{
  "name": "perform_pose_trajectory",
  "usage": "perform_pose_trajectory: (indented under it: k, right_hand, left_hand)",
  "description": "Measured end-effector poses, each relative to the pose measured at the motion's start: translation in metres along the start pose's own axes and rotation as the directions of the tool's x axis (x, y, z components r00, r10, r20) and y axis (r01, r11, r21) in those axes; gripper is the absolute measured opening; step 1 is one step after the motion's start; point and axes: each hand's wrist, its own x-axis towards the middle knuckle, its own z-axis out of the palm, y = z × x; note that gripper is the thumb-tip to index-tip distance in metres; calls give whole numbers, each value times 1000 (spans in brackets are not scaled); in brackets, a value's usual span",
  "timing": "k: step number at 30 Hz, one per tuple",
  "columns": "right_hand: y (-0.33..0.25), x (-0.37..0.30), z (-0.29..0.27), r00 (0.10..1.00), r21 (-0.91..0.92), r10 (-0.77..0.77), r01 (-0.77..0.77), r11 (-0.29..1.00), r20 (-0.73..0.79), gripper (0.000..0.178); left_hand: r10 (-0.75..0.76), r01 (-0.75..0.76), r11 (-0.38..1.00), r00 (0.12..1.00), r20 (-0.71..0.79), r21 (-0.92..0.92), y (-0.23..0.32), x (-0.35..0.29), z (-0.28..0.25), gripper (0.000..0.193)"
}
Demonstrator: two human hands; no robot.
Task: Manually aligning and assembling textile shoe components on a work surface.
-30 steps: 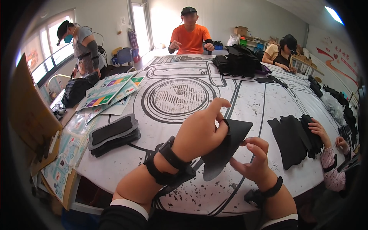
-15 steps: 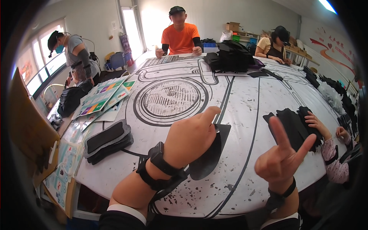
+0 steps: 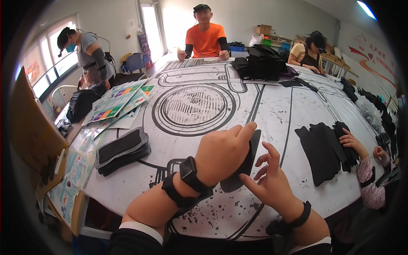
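Over the middle of the table, my left hand (image 3: 222,152) has its fingers closed on a flat, black, sole-shaped piece (image 3: 233,183). The piece hangs tilted, partly hidden behind that hand. My right hand (image 3: 275,183) is just to the right, fingers apart and curved, holding nothing. Its thumb tip is close to the piece's edge; I cannot tell whether they touch. To the left lies a stack of similar black and grey pieces (image 3: 122,146). A fanned pile of black pieces (image 3: 318,153) lies to the right.
Another person's hand (image 3: 353,143) rests on the right pile's edge. A tall heap of black pieces (image 3: 261,63) stands at the far side. Printed sheets (image 3: 121,102) cover the left edge. Across the table sits a person in orange (image 3: 205,40); others work at left and right.
My right hand has moved left, from beside the right pile to the held piece. My left hand has shifted slightly right, and the piece has turned more edge-on.
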Motion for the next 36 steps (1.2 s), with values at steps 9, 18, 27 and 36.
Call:
perform_pose_trajectory:
  k: [9,18,27,36]
  right_hand:
    - [11,7,12,937,49,221,-243,969,270,45]
    - [13,11,14,905,82,246,-291,953,345,32]
    - [37,24,1,965,173,262,-261,950,15,20]
    - [60,37,-18,957,512,236,-120,851,-168,24]
  left_hand:
    - [42,-41,999,997,-71,17,-4,2,-3,30]
    - [33,-32,999,997,-64,18,-8,2,-3,24]
    - [12,-17,995,999,49,96,-26,2,-2,11]
    - [-27,12,999,948,317,49,-32,1,-8,6]
